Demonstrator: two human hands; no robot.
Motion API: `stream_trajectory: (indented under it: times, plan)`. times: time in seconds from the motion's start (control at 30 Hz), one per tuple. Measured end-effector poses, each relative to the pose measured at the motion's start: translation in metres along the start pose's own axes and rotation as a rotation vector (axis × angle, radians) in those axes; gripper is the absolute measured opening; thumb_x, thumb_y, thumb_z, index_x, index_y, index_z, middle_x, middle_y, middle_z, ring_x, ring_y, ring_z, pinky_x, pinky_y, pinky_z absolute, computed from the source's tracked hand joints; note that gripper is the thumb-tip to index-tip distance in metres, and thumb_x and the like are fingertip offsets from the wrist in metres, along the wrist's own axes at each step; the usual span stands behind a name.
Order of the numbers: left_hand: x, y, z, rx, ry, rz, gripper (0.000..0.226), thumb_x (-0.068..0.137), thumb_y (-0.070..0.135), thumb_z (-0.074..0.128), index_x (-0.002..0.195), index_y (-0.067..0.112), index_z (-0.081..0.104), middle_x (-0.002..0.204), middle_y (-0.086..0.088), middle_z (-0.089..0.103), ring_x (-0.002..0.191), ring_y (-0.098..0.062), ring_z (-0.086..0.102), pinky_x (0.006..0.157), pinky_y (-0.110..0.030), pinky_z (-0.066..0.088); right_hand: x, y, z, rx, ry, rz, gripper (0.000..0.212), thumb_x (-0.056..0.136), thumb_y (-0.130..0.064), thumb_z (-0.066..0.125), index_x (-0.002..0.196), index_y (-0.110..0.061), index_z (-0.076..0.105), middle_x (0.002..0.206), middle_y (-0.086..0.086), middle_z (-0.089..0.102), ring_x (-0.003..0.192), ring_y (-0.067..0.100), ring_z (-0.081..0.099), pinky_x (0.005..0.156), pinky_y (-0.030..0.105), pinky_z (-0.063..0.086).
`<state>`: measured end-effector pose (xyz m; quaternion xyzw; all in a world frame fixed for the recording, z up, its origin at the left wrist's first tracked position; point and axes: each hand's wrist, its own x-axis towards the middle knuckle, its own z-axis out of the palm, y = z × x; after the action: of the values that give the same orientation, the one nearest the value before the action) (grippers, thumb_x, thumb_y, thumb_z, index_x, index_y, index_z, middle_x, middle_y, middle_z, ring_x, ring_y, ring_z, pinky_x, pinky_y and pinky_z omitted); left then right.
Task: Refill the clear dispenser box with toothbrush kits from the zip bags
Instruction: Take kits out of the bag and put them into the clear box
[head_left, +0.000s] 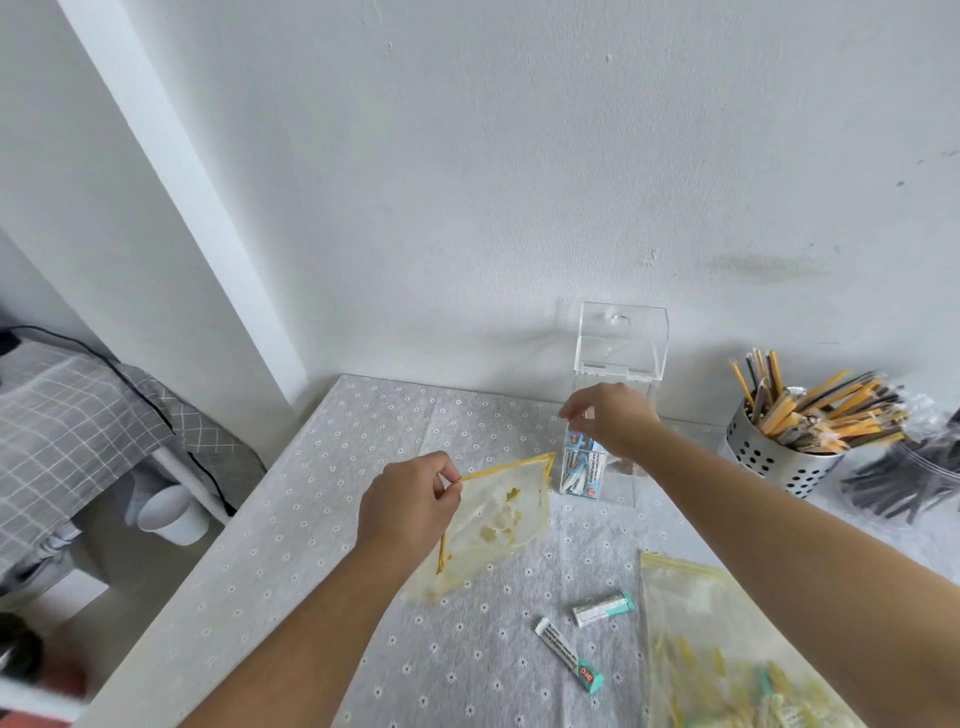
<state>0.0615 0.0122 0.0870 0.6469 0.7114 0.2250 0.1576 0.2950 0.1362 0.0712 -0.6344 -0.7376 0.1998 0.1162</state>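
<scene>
Yellow-zipped bag (498, 514) hangs pinched by our left hand (410, 506), likely to hold it open; our right hand (615, 418) reaches over the box (621, 491), grip unclear.

The raised lid (623, 338) leaves the dispenser box (618, 486) open on top; zip bag (498, 514) and steel caddy (769, 457) flank it.

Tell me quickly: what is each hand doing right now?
Left hand: pinches the bag by its rim.
Right hand: fingers bunched over the open box; whether it holds anything cannot be told.
</scene>
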Motion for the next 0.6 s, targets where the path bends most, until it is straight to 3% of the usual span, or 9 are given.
stream_trajectory:
  times: [0.1, 0.17, 0.2, 0.27, 0.33, 0.4, 0.43, 0.53, 0.6]
  plan:
    - [0.008, 0.002, -0.014, -0.046, -0.007, 0.008, 0.008, 0.083, 0.022, 0.064, 0.076, 0.025, 0.066, 0.055, 0.009, 0.053, 0.062, -0.013, 0.053, 0.056, -0.024, 0.040, -0.030, -0.011, 0.007, 0.105, -0.197, -0.166, 0.061, 0.075, -0.009, 0.076, 0.127, -0.034, 0.055, 0.118, -0.020, 0.054, 0.096, 0.010, 0.056, 0.086, 0.022, 0.043]
    - [0.016, 0.001, -0.024, -0.106, -0.066, 0.034, 0.007, 0.081, 0.020, 0.067, 0.075, 0.023, 0.068, 0.056, 0.008, 0.054, 0.059, -0.008, 0.052, 0.055, -0.021, 0.039, -0.048, -0.016, 0.018, 0.200, -0.304, -0.203, 0.074, 0.069, -0.011, 0.081, 0.131, -0.036, 0.050, 0.124, -0.017, 0.055, 0.105, 0.010, 0.054, 0.093, 0.025, 0.044]
    - [0.018, 0.000, -0.030, -0.141, -0.120, 0.052, 0.006, 0.080, 0.019, 0.069, 0.075, 0.021, 0.070, 0.058, 0.005, 0.057, 0.056, -0.005, 0.051, 0.054, -0.020, 0.040, -0.055, -0.018, 0.025, 0.281, -0.323, -0.218, 0.069, 0.069, -0.011, 0.082, 0.128, -0.031, 0.054, 0.124, -0.013, 0.058, 0.108, 0.009, 0.055, 0.097, 0.027, 0.044]
    - [0.022, -0.003, -0.040, -0.234, -0.256, 0.051, 0.001, 0.079, 0.019, 0.071, 0.079, 0.018, 0.072, 0.065, -0.004, 0.064, 0.052, -0.006, 0.053, 0.052, -0.015, 0.041, -0.067, -0.025, 0.032, 0.474, -0.316, -0.204, 0.040, 0.074, -0.009, 0.078, 0.111, -0.017, 0.067, 0.119, -0.005, 0.063, 0.102, -0.001, 0.059, 0.098, 0.026, 0.047]
    - [0.021, -0.009, -0.050, -0.384, -0.375, -0.015, 0.008, 0.083, 0.022, 0.068, 0.088, 0.016, 0.072, 0.077, -0.008, 0.067, 0.064, -0.012, 0.060, 0.054, -0.018, 0.044, -0.080, -0.034, 0.034, 0.710, -0.310, -0.129, 0.010, 0.081, -0.002, 0.069, 0.082, -0.011, 0.074, 0.106, 0.002, 0.069, 0.082, -0.012, 0.063, 0.081, 0.015, 0.052]
    - [0.016, -0.022, -0.056, -0.623, -0.452, -0.137, 0.025, 0.088, 0.037, 0.059, 0.102, 0.018, 0.068, 0.090, -0.008, 0.068, 0.079, -0.017, 0.065, 0.064, -0.024, 0.047, -0.087, -0.039, 0.041, 0.858, -0.290, -0.089, 0.029, 0.084, 0.000, 0.064, 0.063, -0.019, 0.072, 0.077, -0.005, 0.072, 0.064, -0.008, 0.062, 0.069, 0.015, 0.048]
    - [0.012, -0.033, -0.057, -0.769, -0.474, -0.209, 0.039, 0.088, 0.050, 0.052, 0.109, 0.021, 0.066, 0.097, -0.007, 0.069, 0.087, -0.017, 0.066, 0.072, -0.028, 0.049, -0.090, -0.040, 0.045, 0.900, -0.291, -0.061, 0.026, 0.085, -0.002, 0.064, 0.067, -0.019, 0.073, 0.069, -0.008, 0.071, 0.062, -0.004, 0.062, 0.068, 0.017, 0.047]
    - [-0.003, -0.072, -0.047, -1.094, -0.503, -0.305, 0.076, 0.071, 0.078, 0.035, 0.121, 0.026, 0.059, 0.115, -0.001, 0.069, 0.108, -0.016, 0.064, 0.094, -0.039, 0.047, -0.093, -0.048, 0.056, 1.069, -0.287, 0.045, 0.008, 0.088, -0.007, 0.061, 0.086, -0.009, 0.069, 0.071, -0.005, 0.075, 0.070, 0.006, 0.070, 0.060, 0.017, 0.052]
    - [-0.018, -0.091, -0.036, -1.068, -0.510, -0.315, 0.069, 0.070, 0.072, 0.047, 0.120, 0.026, 0.058, 0.114, 0.000, 0.070, 0.105, -0.015, 0.064, 0.092, -0.039, 0.047, -0.094, -0.056, 0.066, 1.127, -0.270, 0.113, 0.008, 0.089, -0.010, 0.060, 0.089, -0.009, 0.067, 0.073, -0.004, 0.075, 0.072, 0.010, 0.072, 0.055, 0.020, 0.053]
